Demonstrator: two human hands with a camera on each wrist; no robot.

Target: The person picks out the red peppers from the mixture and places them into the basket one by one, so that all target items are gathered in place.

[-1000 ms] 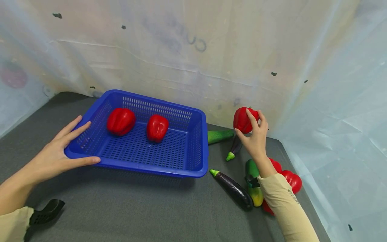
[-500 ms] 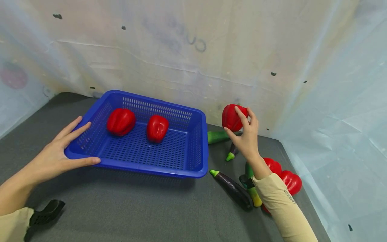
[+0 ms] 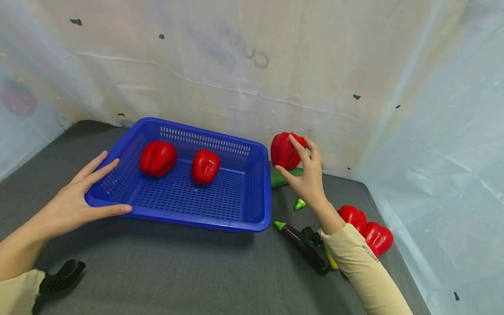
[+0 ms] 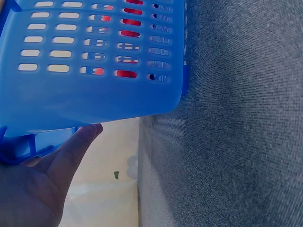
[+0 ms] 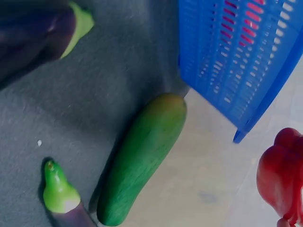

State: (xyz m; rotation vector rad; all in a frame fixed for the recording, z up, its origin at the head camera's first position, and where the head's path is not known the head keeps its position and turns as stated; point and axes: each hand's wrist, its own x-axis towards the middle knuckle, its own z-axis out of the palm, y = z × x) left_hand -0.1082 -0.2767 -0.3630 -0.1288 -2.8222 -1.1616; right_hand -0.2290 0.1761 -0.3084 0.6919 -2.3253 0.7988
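Observation:
My left hand spans the near left corner of a blue perforated basket, its fingers straight over the left rim and its thumb along the near rim. From the left wrist view, the fingers lie against the basket's rim. Two red bell peppers, one left and one right, lie inside. Just right of the basket's far right corner, my right hand grips a third bell pepper above the table. That pepper is partly cut off in the right wrist view.
A cucumber lies beside the basket, partly behind my right hand. Two eggplants, one nearer and one mostly hidden, sit on the grey table. More red peppers lie by my right sleeve. Plastic sheeting stands behind.
My right hand has carried the bell pepper leftward, from above the hidden eggplant to near the basket's right rim. My left hand and the basket have stayed put.

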